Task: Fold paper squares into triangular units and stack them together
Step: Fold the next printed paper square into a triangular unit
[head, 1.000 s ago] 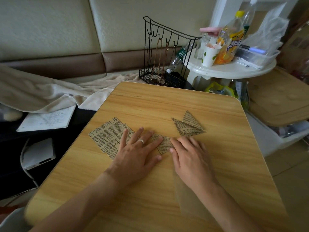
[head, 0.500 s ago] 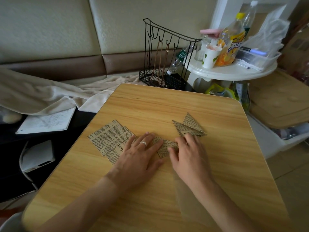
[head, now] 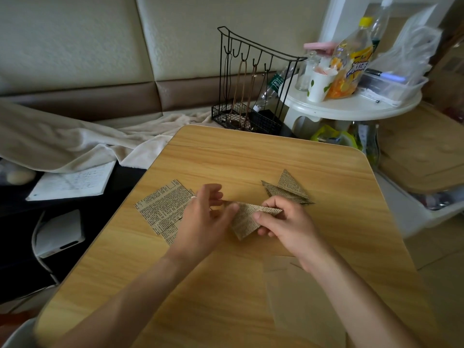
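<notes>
Wooden table point(head: 251, 156), left hand point(head: 203, 222), right hand point(head: 288, 224) pinching folded triangle point(head: 244, 218), point toward person

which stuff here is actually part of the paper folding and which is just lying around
Part of the job:
- folded piece, held by left hand and right hand
- flat paper squares
- finished triangles

Lying about:
- wire rack
- notebook
- juice bottle
- paper cup

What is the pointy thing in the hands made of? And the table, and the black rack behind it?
The folded triangle looks like thin matte paper printed like old newspaper; it holds sharp creases. The table shows a pale wood grain with a smooth sheen, perhaps laminate rather than solid wood. The black rack looks like thin painted metal wire, bent into hooks, with a mesh base.
</notes>
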A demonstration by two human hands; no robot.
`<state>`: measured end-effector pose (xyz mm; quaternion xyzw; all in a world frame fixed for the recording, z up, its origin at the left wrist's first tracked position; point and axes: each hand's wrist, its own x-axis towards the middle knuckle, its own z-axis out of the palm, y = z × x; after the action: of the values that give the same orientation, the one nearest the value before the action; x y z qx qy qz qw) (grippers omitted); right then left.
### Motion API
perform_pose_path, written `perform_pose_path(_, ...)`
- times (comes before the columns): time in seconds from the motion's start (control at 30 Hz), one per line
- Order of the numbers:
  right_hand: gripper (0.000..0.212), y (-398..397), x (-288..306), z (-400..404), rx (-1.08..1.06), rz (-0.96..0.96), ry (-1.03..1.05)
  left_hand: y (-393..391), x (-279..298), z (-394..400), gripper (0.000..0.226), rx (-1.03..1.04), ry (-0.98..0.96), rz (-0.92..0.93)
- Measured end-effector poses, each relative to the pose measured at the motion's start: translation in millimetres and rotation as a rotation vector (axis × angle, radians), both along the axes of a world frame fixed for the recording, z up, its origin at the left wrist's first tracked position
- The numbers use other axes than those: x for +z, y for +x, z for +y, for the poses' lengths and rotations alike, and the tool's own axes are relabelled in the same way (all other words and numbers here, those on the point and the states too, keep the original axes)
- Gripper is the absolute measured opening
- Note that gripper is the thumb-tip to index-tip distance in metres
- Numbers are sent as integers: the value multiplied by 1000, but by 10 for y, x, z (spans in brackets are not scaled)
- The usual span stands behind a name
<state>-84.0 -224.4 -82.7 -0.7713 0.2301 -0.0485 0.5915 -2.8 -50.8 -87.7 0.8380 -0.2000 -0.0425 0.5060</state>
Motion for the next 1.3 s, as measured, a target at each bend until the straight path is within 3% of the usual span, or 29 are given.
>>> perform_pose_path(0.23,11,-30,51,-75,29,-9,79,122,50,55,34,-6,-123,376)
perform_pose_path(0.37,7,-36,42,-106,-7,10,56,162,75,94,5,-66,-60,392)
perform_pose_path(0.47,12,-31,-11,-123,-30,7,10,155,74,117,4,-62,31,361)
perform_pose_path(0.53,16,-34,-63,-128,-55,20,-232,140,54,120,5,-70,82,302)
perform_pose_path(0.63,14,-71,-152,-33,-61,-36,-689,89,0,88,15,-73,241,-12)
perform_pose_path(0.8,17,-147,-255,144,-2,-226,-1079,-28,-79,23,33,-115,474,-501)
perform_pose_path(0.9,37,-191,-320,223,149,-200,-1071,-106,-128,9,32,-182,496,-632)
perform_pose_path(1.03,81,-257,-393,282,386,37,-1109,-214,-222,58,50,-298,636,-606)
perform_pose_path(1.13,82,-281,-407,243,423,93,-1087,-286,-258,116,74,-383,812,-521)
perform_pose_path(1.3,77,-259,-402,235,415,138,-1086,-274,-257,166,69,-443,888,-557)
